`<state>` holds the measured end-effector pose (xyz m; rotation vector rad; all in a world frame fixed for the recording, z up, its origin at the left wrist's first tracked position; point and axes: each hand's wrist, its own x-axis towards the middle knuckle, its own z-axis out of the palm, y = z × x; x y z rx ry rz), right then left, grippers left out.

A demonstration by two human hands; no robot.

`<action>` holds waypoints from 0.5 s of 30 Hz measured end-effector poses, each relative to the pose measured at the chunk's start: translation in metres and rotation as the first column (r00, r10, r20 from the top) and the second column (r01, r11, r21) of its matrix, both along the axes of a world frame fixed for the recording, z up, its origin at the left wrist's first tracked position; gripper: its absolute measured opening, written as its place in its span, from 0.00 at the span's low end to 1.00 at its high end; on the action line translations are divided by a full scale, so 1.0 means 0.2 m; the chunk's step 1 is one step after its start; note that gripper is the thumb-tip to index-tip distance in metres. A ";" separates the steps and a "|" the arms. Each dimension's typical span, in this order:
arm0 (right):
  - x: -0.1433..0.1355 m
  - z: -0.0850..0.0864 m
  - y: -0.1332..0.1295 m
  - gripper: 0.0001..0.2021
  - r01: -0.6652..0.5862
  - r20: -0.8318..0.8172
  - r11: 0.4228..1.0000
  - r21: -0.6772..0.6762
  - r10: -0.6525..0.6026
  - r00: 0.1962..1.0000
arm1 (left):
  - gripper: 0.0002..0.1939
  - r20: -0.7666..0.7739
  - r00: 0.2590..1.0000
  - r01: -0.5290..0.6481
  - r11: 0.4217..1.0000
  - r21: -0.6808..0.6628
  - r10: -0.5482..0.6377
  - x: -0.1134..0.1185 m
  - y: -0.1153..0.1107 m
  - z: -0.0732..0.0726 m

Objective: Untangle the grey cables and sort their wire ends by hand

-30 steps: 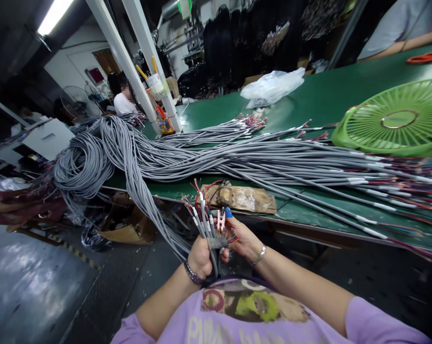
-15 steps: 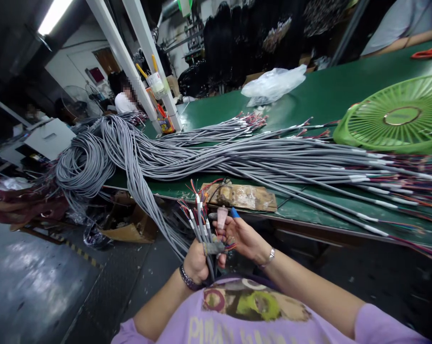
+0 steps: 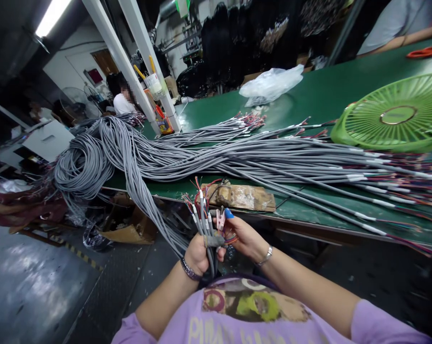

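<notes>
My left hand (image 3: 197, 253) is closed around a bundle of grey cables (image 3: 202, 224), whose stripped ends fan out upward in thin coloured wires. Grey wrapping covers its thumb. Close on the right, my right hand (image 3: 246, 236) pinches a small pink clip (image 3: 220, 220) between its fingertips, and one finger wears a blue cover. Loose coloured wires (image 3: 231, 238) from a cable bend out between both hands. Just behind the clip, a worn wooden board (image 3: 251, 197) lies at the table edge, with a dark fitting on it.
Long grey cables (image 3: 187, 165) stretch across the green table (image 3: 208, 106), with a coil at the left. A green fan (image 3: 398, 114) and a plastic bag (image 3: 271, 86) rest on the table. White posts (image 3: 144, 52) rise behind. A cardboard box (image 3: 130, 231) sits below. Other people are beyond.
The pink clip has turned in my right fingers and now shows its side. My right hand has shifted slightly left, and the cable bundle's tips have moved a little right.
</notes>
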<state>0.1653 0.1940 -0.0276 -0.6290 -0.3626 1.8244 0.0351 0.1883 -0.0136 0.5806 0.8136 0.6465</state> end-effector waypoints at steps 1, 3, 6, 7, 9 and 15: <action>0.00 0.00 0.00 0.15 0.004 -0.011 1.000 -0.002 -0.004 1.000 | 0.10 0.001 1.000 -0.001 1.000 0.004 0.001 0.00 0.00 0.00; -0.01 0.00 0.00 0.15 0.004 -0.019 1.000 0.004 -0.004 1.000 | 0.10 -0.004 1.000 -0.010 1.000 0.007 0.010 0.01 0.01 -0.02; -0.01 -0.01 0.00 0.18 -0.047 -0.011 0.999 0.018 0.047 0.999 | 0.09 -0.032 0.999 -0.012 1.000 -0.005 0.012 0.01 0.01 -0.03; -0.01 -0.02 0.00 0.19 -0.059 -0.013 0.998 0.019 0.060 0.998 | 0.09 -0.043 0.999 -0.016 1.000 -0.005 0.016 0.01 0.00 -0.03; 0.00 -0.03 0.00 0.20 -0.058 -0.023 0.998 0.009 0.058 0.998 | 0.10 -0.055 0.998 -0.036 0.999 0.014 0.037 0.00 -0.01 -0.02; 0.02 -0.01 -0.02 0.18 -0.073 -0.005 0.997 0.012 0.073 0.997 | 0.08 -0.095 0.983 -0.140 0.976 0.167 0.157 0.00 -0.14 0.05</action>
